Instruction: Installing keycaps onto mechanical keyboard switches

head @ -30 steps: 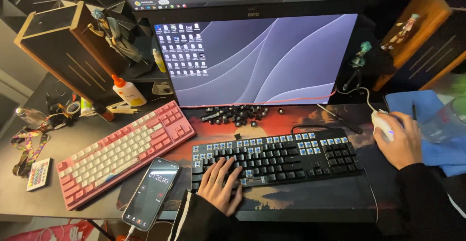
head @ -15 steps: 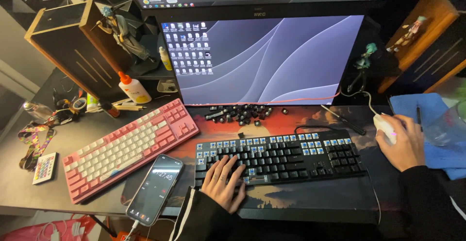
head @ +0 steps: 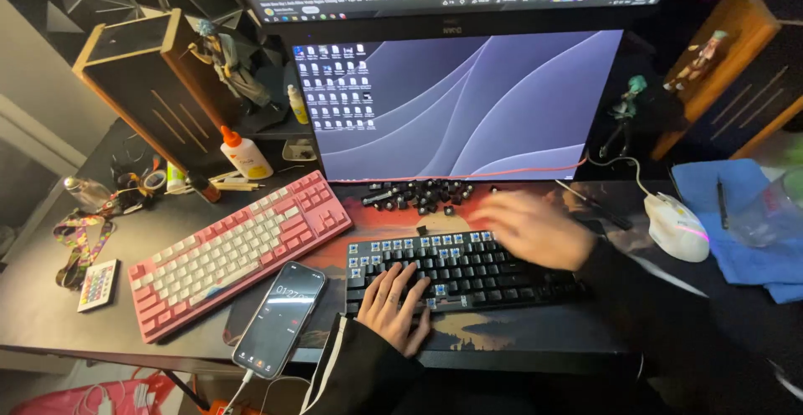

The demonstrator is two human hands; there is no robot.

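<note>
A black keyboard (head: 468, 268) with several keycaps off lies on the desk mat in front of the monitor. My left hand (head: 397, 302) rests flat on its lower left keys, fingers spread, holding nothing. My right hand (head: 535, 227) hovers blurred over the keyboard's upper right part, fingers apart and empty. The white mouse (head: 677, 227) sits alone to the right of that hand. A pile of loose black keycaps (head: 418, 195) lies just behind the keyboard.
A pink keyboard (head: 238, 252) lies angled at the left, a phone (head: 280, 319) with lit screen beside it. A monitor (head: 460, 105) stands behind. A glue bottle (head: 244, 154), wooden speakers (head: 159, 89), figurines, a blue cloth (head: 736, 231) and a small remote (head: 96, 285) surround them.
My right hand has left the mouse and swung left over the black keyboard. The left hand stays on the keys. The view has shifted slightly.
</note>
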